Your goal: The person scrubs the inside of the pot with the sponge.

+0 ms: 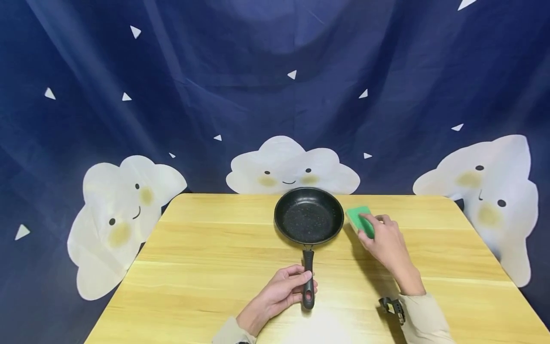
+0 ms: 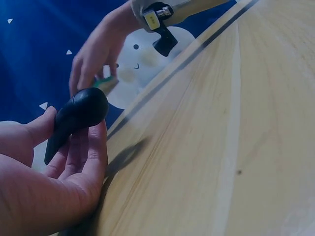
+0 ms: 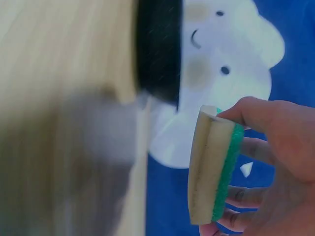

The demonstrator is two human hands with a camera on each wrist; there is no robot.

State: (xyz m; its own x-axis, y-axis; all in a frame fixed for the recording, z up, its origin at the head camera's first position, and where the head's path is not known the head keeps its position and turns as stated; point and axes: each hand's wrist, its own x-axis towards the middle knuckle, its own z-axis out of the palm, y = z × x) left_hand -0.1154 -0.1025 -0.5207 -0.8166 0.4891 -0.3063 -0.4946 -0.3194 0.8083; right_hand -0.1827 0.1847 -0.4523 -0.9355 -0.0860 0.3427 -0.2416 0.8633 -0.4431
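Note:
A black frying pan (image 1: 307, 217) with a speckled inside lies near the table's far edge, its handle pointing toward me. My left hand (image 1: 279, 291) grips the handle (image 1: 308, 267), thumb on top and fingers underneath; the left wrist view shows the handle's rounded end (image 2: 91, 108) from close by. To the right of the pan, my right hand (image 1: 386, 241) holds a sponge (image 1: 361, 220) by its edges, green scouring side up. In the right wrist view the sponge's pale soft side (image 3: 206, 167) faces the table, with the pan's dark side (image 3: 160, 49) a short way off.
The light wooden table (image 1: 206, 258) ends just beyond the pan. Behind it hangs a dark blue curtain (image 1: 240, 95) printed with white clouds (image 1: 292, 165) and small triangles. A black strap device (image 1: 393, 308) sits on the right wrist.

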